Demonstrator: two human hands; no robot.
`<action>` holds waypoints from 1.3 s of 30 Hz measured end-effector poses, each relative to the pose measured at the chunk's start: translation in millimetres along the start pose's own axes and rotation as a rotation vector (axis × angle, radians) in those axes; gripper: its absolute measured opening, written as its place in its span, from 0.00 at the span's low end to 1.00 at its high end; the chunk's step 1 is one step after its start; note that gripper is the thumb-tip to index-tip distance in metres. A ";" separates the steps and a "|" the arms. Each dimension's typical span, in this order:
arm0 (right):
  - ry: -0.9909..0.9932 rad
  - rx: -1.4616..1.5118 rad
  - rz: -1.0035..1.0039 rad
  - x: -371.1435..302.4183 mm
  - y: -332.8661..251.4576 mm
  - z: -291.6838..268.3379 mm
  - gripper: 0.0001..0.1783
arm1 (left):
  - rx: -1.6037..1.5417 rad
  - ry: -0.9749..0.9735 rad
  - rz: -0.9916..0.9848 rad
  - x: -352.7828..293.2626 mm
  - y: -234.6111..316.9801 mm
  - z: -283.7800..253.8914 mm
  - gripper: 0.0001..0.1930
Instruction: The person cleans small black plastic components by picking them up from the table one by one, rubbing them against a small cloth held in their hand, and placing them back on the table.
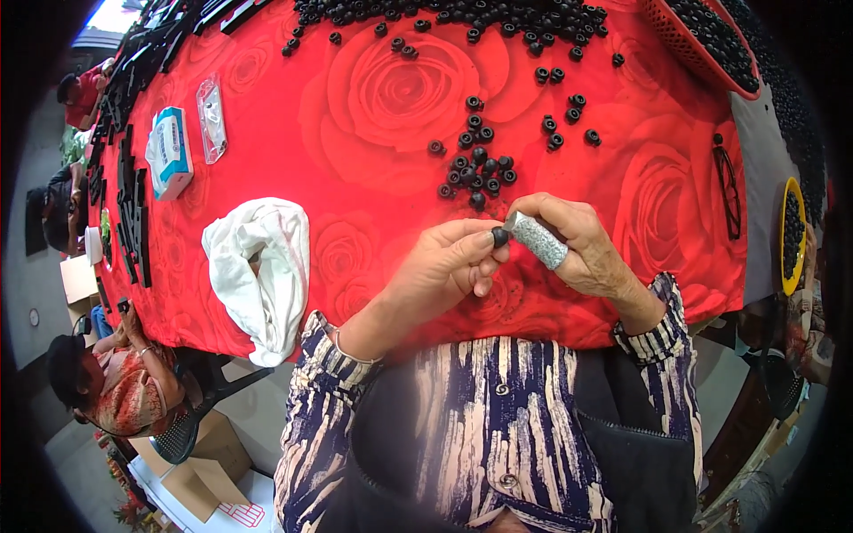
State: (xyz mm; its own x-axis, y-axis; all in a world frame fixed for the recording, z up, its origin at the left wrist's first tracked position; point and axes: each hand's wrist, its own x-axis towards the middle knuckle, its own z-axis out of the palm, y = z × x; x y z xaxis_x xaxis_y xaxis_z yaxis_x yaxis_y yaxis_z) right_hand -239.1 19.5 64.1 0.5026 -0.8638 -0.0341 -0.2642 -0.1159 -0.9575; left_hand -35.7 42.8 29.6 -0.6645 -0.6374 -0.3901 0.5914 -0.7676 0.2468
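Note:
Between the thumb and fingers of my left hand is a small round black plastic piece. My right hand is closed around a short tool with a grey, textured wrapped handle. The tool's metal end is up against or very near the black piece; its exact shape is too small to tell. Just beyond my hands lies a cluster of similar black pieces on the red rose-patterned tablecloth.
A bunched white cloth lies left of my hands, with a tissue pack and a clear plastic case behind it. Black parts line the left edge. At right are glasses, a red basket and a yellow-rimmed tray. People sit at left.

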 end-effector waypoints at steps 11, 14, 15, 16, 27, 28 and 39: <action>-0.009 -0.017 -0.058 0.3 0.4 -0.2 0.10 | 0.182 0.023 0.134 -3.4 -1.0 4.0 0.11; -0.009 -0.014 -0.068 0.6 -0.5 -0.3 0.10 | 0.241 0.038 0.157 -3.6 -0.5 5.0 0.11; -0.013 -0.002 -0.059 0.9 -1.4 -0.1 0.10 | 0.241 0.040 0.158 -3.8 -0.1 6.0 0.11; -0.017 0.010 -0.051 0.9 -2.0 0.0 0.10 | 0.256 0.011 0.177 -3.9 0.4 7.2 0.11; -0.005 0.022 -0.043 -0.1 -1.1 1.3 0.11 | 0.079 -0.044 0.054 -4.1 7.0 3.4 0.11; -0.006 0.011 -0.051 0.2 -1.0 1.7 0.11 | 0.061 -0.047 0.062 -4.8 7.9 2.9 0.10; 0.016 -0.002 -0.047 -2.1 -1.4 4.0 0.11 | -0.027 -0.036 0.114 -4.8 10.8 1.9 0.09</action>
State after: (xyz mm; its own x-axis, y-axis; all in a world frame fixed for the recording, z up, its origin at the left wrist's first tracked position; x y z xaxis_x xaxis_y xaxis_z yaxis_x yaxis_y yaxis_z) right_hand -236.5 23.4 64.3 0.5017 -0.8649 0.0159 -0.2418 -0.1578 -0.9574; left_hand -27.0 37.5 35.8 -0.6076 -0.7231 -0.3286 0.6761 -0.6880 0.2638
